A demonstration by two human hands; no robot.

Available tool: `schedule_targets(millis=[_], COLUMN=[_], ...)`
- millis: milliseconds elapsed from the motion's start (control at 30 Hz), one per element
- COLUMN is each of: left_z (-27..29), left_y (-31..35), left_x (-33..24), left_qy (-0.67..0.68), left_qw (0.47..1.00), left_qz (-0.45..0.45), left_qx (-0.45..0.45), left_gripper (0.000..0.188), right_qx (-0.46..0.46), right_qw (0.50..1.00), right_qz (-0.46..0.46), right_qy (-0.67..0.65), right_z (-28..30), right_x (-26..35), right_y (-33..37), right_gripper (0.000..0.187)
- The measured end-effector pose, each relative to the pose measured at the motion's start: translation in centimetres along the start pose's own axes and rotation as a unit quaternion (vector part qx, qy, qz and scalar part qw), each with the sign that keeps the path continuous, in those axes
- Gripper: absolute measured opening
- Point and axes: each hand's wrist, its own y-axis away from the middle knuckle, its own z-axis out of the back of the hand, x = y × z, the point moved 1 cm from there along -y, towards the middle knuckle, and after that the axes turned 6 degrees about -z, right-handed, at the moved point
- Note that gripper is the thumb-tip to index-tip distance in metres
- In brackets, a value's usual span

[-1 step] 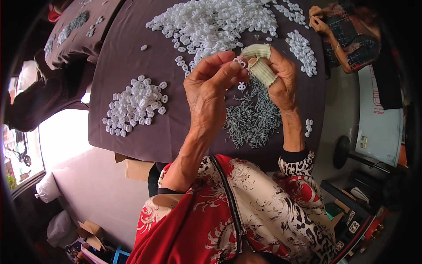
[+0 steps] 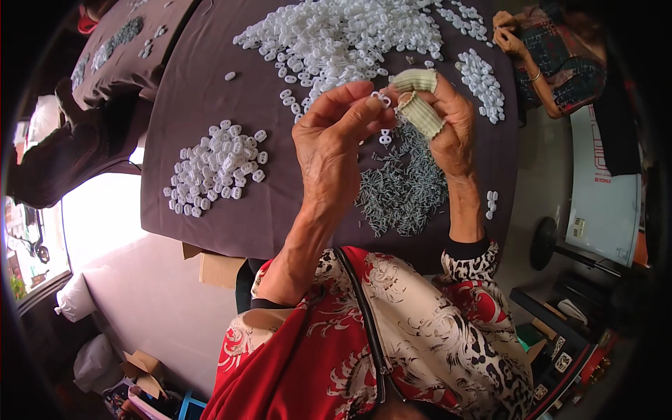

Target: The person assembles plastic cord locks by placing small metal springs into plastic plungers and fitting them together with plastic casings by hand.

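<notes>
Over the table, my left hand (image 2: 329,136) pinches a small white two-holed plastic piece (image 2: 381,100) between thumb and fingers. Close by on its right is my right hand (image 2: 453,119), its thumb and forefinger covered by cream ribbed finger sleeves (image 2: 421,116). Those fingertips are pinched together near the white piece; anything between them is too small or hidden to make out. Below the hands lies a heap of short, thin grey metal pieces (image 2: 399,192) that look like screws. Another white two-holed piece (image 2: 385,138) sits at the heap's upper edge.
A large pile of white pieces (image 2: 343,35) covers the far part of the dark tablecloth (image 2: 280,224). A smaller pile (image 2: 218,164) lies to the left, another group (image 2: 481,84) to the right. Across the right edge another person's hands (image 2: 509,35) are held together.
My right hand has shifted very slightly to the right. The left hand still pinches the white two-holed plastic piece in the same place.
</notes>
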Motion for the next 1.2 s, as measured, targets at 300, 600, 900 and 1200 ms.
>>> schedule_targets(millis=[300, 600, 900, 1200], left_z=[0.1, 1.9, 0.2, 0.6], left_y=[-0.3, -2.0, -2.7, -2.3], left_x=[0.2, -1.6, -3.3, -2.7], left_qy=[0.004, -0.136, -0.085, -0.067], left_qw=[0.999, 0.989, 0.992, 0.995], left_qz=[-0.038, -0.044, -0.086, -0.070], left_qx=[-0.023, 0.048, 0.029, 0.028], left_gripper=[0.021, 0.018, 0.020, 0.017], right_qx=[-0.012, 0.069, 0.182, 0.159], right_qw=[0.991, 0.996, 0.944, 0.914], right_qz=[0.004, 0.004, -0.019, -0.004], right_qy=[0.130, 0.063, 0.274, 0.372], right_z=[-0.4, 0.2, -2.9, -4.8], right_x=[0.0, -1.8, -8.9, -9.2], right_y=[0.1, -1.2, 3.7, 4.5], right_gripper=[0.024, 0.022, 0.012, 0.013])
